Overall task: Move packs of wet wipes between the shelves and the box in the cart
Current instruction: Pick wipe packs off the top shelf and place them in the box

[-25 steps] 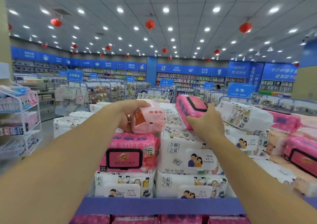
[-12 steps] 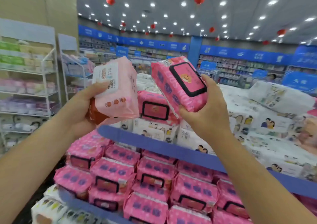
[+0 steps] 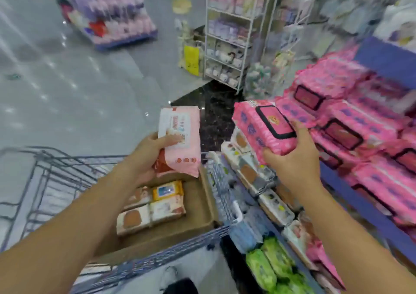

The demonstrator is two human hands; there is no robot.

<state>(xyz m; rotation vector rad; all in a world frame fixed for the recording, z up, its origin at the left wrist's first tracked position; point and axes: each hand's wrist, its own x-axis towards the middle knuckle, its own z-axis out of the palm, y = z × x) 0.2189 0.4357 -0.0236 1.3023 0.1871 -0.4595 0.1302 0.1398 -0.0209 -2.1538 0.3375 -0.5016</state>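
Observation:
My left hand (image 3: 146, 156) grips a pale pink pack of wet wipes (image 3: 180, 140) above the open cardboard box (image 3: 202, 203) that sits in the wire cart (image 3: 45, 181). Several packs (image 3: 155, 206) lie flat in the box. My right hand (image 3: 292, 161) holds a bright pink pack with a black-framed lid (image 3: 263, 129) from below, just right of the cart and in front of the shelves (image 3: 382, 221). Those shelves carry many bright pink packs (image 3: 342, 122).
Lower shelf tiers to the right of the cart hold white packs (image 3: 252, 172) and green packs (image 3: 270, 264). A white wire rack (image 3: 227, 37) of goods stands ahead. A low pallet of purple and pink packs (image 3: 110, 16) sits on the shiny grey floor at the far left.
My view has swung down and left from the shelf top to the cart. Both hands have carried their packs down, the left one over the box.

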